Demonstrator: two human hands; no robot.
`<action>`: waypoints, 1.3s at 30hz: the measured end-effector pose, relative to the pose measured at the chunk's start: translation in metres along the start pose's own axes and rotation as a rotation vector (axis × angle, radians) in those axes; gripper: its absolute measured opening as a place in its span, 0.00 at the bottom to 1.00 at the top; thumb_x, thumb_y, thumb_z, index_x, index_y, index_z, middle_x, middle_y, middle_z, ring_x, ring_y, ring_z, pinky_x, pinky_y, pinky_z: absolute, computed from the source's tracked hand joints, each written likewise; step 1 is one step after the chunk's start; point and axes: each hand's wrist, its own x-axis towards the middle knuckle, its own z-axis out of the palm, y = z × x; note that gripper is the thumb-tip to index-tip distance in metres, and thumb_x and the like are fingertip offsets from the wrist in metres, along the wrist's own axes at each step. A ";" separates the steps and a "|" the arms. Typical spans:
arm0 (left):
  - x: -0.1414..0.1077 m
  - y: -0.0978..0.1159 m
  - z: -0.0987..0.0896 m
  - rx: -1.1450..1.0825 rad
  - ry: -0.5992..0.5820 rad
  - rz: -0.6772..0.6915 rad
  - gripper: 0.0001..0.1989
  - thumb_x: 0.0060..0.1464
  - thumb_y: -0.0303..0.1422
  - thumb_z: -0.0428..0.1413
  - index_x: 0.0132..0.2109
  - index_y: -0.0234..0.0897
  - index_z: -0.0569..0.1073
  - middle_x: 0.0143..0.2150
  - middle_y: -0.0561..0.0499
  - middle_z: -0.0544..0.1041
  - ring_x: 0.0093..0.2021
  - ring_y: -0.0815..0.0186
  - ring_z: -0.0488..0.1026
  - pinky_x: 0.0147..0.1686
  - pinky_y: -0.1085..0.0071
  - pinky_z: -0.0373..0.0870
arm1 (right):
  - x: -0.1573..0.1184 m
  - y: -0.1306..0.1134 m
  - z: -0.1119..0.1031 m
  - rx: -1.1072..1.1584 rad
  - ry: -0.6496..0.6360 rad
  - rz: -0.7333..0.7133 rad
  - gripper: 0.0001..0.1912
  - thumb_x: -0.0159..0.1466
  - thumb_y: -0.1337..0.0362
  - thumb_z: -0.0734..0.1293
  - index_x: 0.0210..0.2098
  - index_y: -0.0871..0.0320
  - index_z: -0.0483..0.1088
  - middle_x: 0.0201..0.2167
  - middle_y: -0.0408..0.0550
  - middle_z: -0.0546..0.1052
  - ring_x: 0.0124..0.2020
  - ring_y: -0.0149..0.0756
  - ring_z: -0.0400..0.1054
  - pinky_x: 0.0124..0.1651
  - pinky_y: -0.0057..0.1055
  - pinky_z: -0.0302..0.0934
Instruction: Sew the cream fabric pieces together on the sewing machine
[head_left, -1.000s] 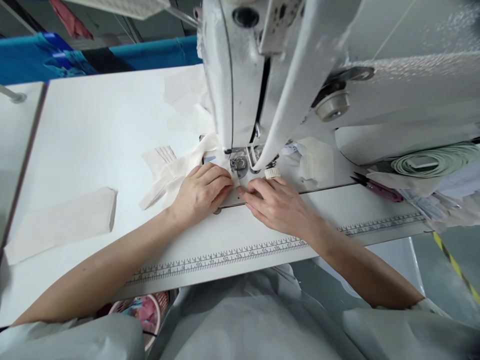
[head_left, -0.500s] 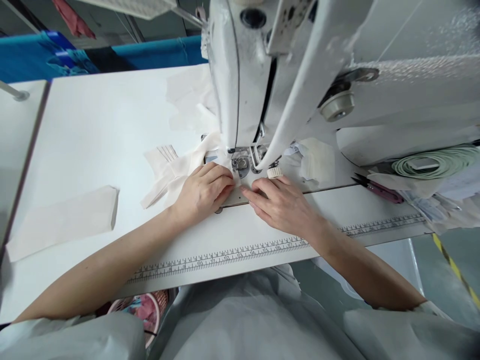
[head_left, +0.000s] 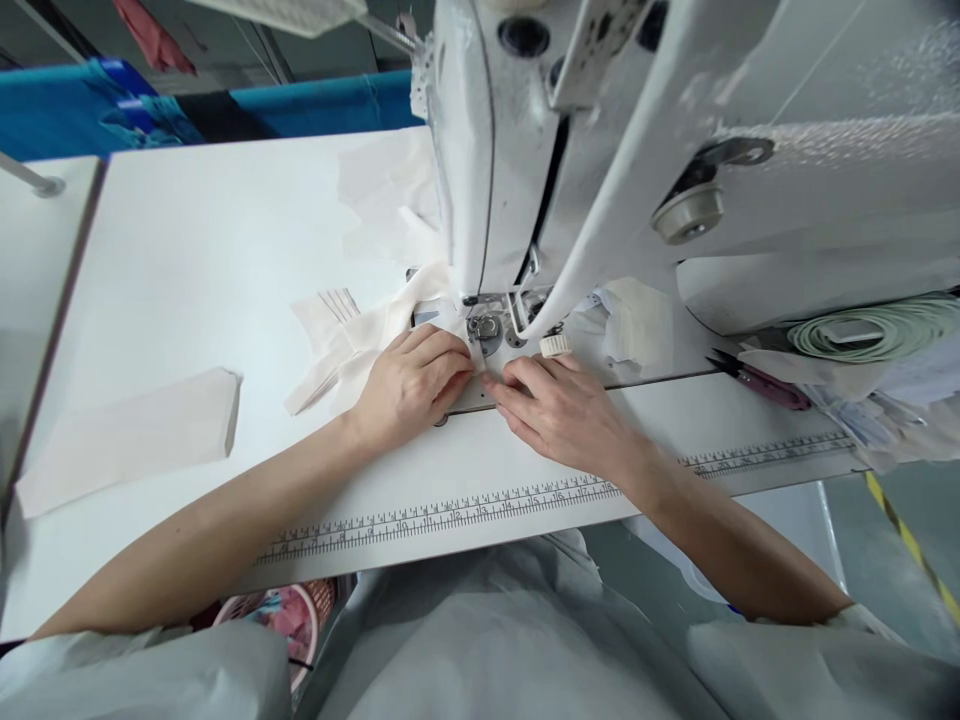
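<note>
A sewing machine [head_left: 495,150] stands over the white table, its presser foot [head_left: 486,328] just beyond my fingertips. A pale cream fabric piece [head_left: 367,335] lies left of the needle area and runs under my left hand [head_left: 424,380]. That hand is closed, fingers pinching the fabric edge in front of the foot. My right hand [head_left: 555,408] rests on the machine bed with bent fingers, its index fingertip at the fabric's right edge. Whether the right fingers grip the fabric is hidden.
A stack of pale fabric pieces [head_left: 135,435] lies at the left. Dark-bladed thread snips [head_left: 761,380], a coil of light green cord [head_left: 877,328] and cloth scraps sit at the right. A printed ruler [head_left: 450,520] runs along the front edge; a pink basket [head_left: 311,640] stands below.
The view has shifted slightly, so the machine appears a little further right. Both hands keep nearly the same place and pose at the fabric.
</note>
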 end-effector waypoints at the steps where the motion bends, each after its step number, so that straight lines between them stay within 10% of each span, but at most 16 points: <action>1: 0.000 0.001 -0.001 0.025 0.001 0.023 0.06 0.64 0.29 0.53 0.38 0.37 0.74 0.40 0.48 0.79 0.38 0.63 0.72 0.36 0.66 0.71 | 0.000 0.000 0.000 -0.004 0.003 -0.005 0.14 0.70 0.69 0.59 0.50 0.60 0.73 0.37 0.49 0.72 0.37 0.36 0.64 0.43 0.36 0.53; 39: 0.000 0.006 -0.009 0.306 -0.115 0.270 0.08 0.64 0.25 0.51 0.39 0.30 0.74 0.39 0.46 0.78 0.38 0.62 0.74 0.37 0.66 0.73 | 0.002 0.001 0.002 0.015 0.027 0.032 0.14 0.70 0.67 0.60 0.50 0.58 0.74 0.36 0.47 0.72 0.33 0.33 0.61 0.43 0.34 0.52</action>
